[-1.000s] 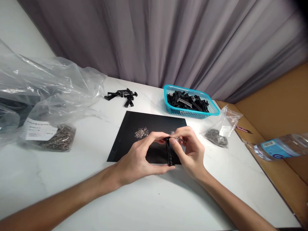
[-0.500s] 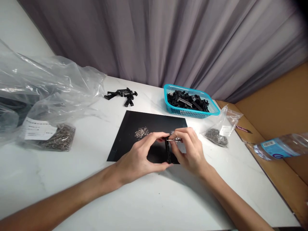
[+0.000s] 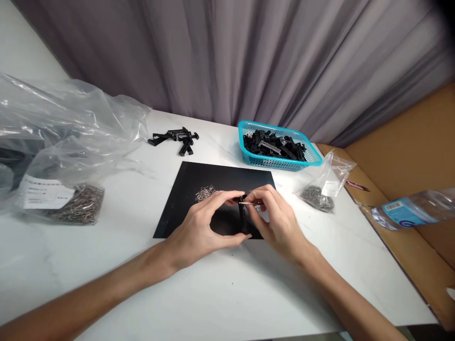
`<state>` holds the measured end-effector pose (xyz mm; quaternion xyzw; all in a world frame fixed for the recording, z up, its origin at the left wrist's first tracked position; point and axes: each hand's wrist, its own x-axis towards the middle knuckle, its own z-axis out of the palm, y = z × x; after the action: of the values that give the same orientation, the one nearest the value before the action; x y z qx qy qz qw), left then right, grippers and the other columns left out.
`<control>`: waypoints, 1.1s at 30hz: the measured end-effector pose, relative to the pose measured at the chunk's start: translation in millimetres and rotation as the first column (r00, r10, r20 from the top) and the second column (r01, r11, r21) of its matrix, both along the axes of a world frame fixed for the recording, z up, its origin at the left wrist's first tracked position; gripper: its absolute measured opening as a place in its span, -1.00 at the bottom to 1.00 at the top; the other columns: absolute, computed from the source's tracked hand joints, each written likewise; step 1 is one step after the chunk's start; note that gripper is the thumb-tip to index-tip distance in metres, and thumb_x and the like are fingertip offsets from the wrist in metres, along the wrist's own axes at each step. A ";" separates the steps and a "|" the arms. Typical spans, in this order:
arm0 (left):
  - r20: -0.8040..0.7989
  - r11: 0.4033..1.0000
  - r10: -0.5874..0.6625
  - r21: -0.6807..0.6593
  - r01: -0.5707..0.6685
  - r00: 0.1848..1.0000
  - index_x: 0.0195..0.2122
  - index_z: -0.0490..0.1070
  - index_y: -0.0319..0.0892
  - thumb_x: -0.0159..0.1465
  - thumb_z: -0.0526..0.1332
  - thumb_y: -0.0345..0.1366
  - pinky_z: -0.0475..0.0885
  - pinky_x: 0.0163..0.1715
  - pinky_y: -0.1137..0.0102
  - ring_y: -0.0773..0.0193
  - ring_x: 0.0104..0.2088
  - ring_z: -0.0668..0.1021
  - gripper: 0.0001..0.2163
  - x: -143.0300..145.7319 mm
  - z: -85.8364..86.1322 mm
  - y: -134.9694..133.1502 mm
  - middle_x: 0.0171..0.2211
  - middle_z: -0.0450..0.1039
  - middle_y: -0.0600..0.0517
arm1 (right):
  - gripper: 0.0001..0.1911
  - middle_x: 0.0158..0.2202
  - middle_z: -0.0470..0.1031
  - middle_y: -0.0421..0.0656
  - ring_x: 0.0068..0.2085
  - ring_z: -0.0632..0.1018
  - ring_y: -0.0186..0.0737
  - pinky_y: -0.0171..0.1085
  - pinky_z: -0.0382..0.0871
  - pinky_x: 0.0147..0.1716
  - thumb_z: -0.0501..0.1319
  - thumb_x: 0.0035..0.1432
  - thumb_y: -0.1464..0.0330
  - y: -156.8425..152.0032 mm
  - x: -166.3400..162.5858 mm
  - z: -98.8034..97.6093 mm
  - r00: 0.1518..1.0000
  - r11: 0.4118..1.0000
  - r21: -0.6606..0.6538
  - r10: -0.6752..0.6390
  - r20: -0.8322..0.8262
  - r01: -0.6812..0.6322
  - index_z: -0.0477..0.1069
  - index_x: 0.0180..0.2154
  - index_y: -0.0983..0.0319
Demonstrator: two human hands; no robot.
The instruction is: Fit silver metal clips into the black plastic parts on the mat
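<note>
My left hand [image 3: 202, 218] grips a narrow black plastic part [image 3: 242, 218] by its two ends, thumb at the near end and fingers at the far end. Pinched in my right hand [image 3: 272, 213] is a thin metal tool that looks like tweezers [image 3: 249, 203]; its tip lies against the far end of the black part. Whether a small pin sits in the tip is too small to tell. Beneath both hands lies a black mat [image 3: 220, 175]. A pile of small metal pins [image 3: 205, 192] rests on it, and a second pile [image 3: 258, 207] is partly covered by my right hand.
Loose black parts [image 3: 177, 137] lie at the back left. A blue basket [image 3: 280, 163] at the back holds many more. Bags of metal pins stand left [image 3: 81, 203] and right [image 3: 316, 196]. A plastic bottle [image 3: 412, 210] lies on cardboard at the right.
The metal tool now reaches further left across the far end of the black part. The whole view has shifted slightly; both hands keep their grips.
</note>
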<state>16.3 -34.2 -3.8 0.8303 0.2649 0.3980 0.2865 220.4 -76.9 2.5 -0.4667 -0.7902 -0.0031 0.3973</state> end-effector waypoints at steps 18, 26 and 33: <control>-0.029 0.994 -0.070 0.078 0.072 0.997 0.20 0.36 -0.10 0.16 0.49 -0.35 0.57 0.01 0.32 0.21 -0.06 0.62 -0.42 -1.4 6.1 2.6 0.01 0.55 0.00 | -0.91 -0.29 0.52 -0.18 -0.32 0.46 -0.27 -0.24 0.31 -0.40 0.25 0.34 0.49 0.0 -0.9 7.7 0.949 0.997 -0.070 0.006 -0.316 -0.029 0.46 -0.20 0.17; -0.012 0.996 -0.052 0.070 0.053 0.999 0.19 0.36 -0.10 0.15 0.49 -0.36 0.59 -0.02 0.33 0.23 -0.10 0.63 -0.41 -0.1 3.6 3.0 -0.01 0.55 0.01 | -0.92 -0.31 0.47 -0.23 -0.37 0.40 -0.33 -0.28 0.29 -0.41 0.26 0.32 0.48 2.4 -2.7 2.2 0.919 0.993 -0.107 0.002 -0.394 -0.048 0.43 -0.23 0.18; -0.004 0.998 -0.054 0.030 0.054 0.999 0.19 0.38 -0.08 0.13 0.51 -0.35 0.60 0.00 0.29 0.20 -0.08 0.63 -0.40 -0.9 2.7 4.3 -0.03 0.56 0.00 | -0.92 -0.32 0.49 -0.22 -0.37 0.43 -0.32 -0.29 0.32 -0.41 0.24 0.30 0.47 1.1 -3.6 2.0 0.904 0.987 -0.155 -0.039 -0.425 -0.030 0.42 -0.25 0.18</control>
<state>15.4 -29.9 -1.1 0.8420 0.2368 0.3928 0.2841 216.8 -75.8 4.5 -0.4878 -0.6808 0.1607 0.5223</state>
